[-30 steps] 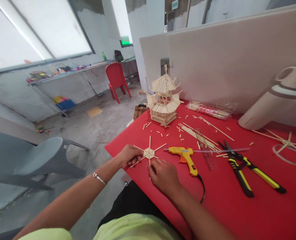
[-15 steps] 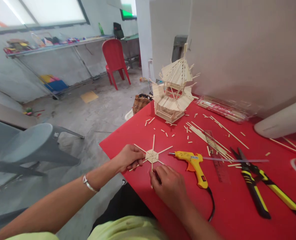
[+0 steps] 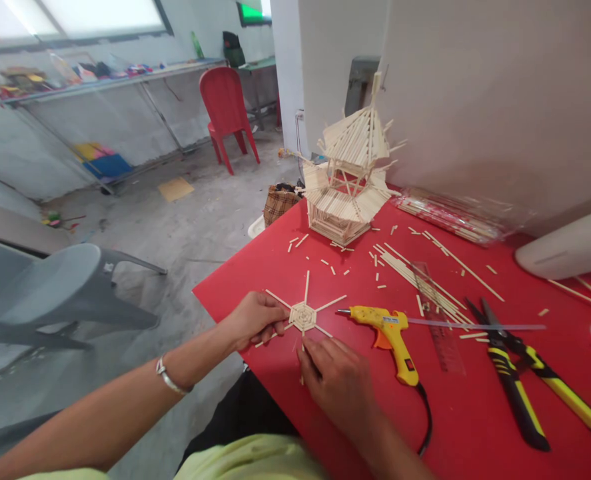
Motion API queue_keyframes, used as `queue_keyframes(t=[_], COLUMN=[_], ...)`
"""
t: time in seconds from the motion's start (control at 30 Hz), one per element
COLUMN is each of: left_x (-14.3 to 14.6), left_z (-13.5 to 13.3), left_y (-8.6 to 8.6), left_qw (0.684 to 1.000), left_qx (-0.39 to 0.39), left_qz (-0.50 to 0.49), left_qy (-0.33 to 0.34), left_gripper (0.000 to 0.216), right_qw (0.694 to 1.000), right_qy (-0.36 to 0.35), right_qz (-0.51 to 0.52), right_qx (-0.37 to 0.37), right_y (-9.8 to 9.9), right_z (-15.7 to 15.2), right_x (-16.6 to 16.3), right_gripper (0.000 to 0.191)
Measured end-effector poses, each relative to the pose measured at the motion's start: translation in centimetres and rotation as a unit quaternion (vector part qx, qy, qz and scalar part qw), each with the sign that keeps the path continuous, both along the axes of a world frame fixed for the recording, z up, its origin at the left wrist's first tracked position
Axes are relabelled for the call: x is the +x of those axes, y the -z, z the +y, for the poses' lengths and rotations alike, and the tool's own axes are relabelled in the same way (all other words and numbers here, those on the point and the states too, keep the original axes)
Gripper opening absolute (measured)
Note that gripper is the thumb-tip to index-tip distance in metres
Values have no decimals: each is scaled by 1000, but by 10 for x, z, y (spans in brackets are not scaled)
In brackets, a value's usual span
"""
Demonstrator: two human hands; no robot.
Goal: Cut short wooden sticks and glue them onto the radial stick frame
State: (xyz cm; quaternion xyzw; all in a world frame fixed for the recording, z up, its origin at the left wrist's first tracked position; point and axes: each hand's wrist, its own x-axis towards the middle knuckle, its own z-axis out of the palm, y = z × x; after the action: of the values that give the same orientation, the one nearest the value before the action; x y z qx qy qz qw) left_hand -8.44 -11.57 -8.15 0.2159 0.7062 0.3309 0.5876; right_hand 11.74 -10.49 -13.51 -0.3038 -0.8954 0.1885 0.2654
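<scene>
A flat web-like piece of thin wooden sticks (image 3: pixel 303 316) lies low over the red table, its spokes spreading from a small hexagonal centre. My left hand (image 3: pixel 256 320) pinches it at the left edge, fingers closed. Fingers of my right hand (image 3: pixel 336 373) are closed round the spoke pointing towards me; part of that spoke is hidden. Just right of the piece is a yellow hot glue gun (image 3: pixel 382 327), nozzle towards it. Behind stands a tiered stick pagoda model (image 3: pixel 348 180).
On the red table (image 3: pixel 245 273) lie loose sticks (image 3: pixel 415 277), a clear ruler (image 3: pixel 438 327), black-and-yellow shears (image 3: pixel 515 373) and a plastic packet of sticks (image 3: pixel 455 213). A white cylinder (image 3: pixel 565 243) lies at right. Grey chair (image 3: pixel 60 287) stands left, red chair (image 3: pixel 225 110) further back.
The view has shifted slightly. Both hands keep nearly the same places on the stick piece; the glue gun and shears have not visibly been moved.
</scene>
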Motion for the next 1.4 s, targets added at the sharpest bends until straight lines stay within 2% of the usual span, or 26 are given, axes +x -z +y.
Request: queue_keyframes(t=[0.63, 1.4], left_x=[3, 4], left_z=[-1, -2], left_y=[-3, 2], left_qw=[1000, 999], left_qx=[5, 24], left_qz=[13, 24], left_qy=[4, 8], left_gripper=[22, 21], right_qw=[999, 998], right_qy=[-2, -1], right_qz=[22, 44], right_qx=[26, 50], right_y=[-1, 2], right_z=[0, 1], right_x=[0, -2], right_gripper=[18, 14])
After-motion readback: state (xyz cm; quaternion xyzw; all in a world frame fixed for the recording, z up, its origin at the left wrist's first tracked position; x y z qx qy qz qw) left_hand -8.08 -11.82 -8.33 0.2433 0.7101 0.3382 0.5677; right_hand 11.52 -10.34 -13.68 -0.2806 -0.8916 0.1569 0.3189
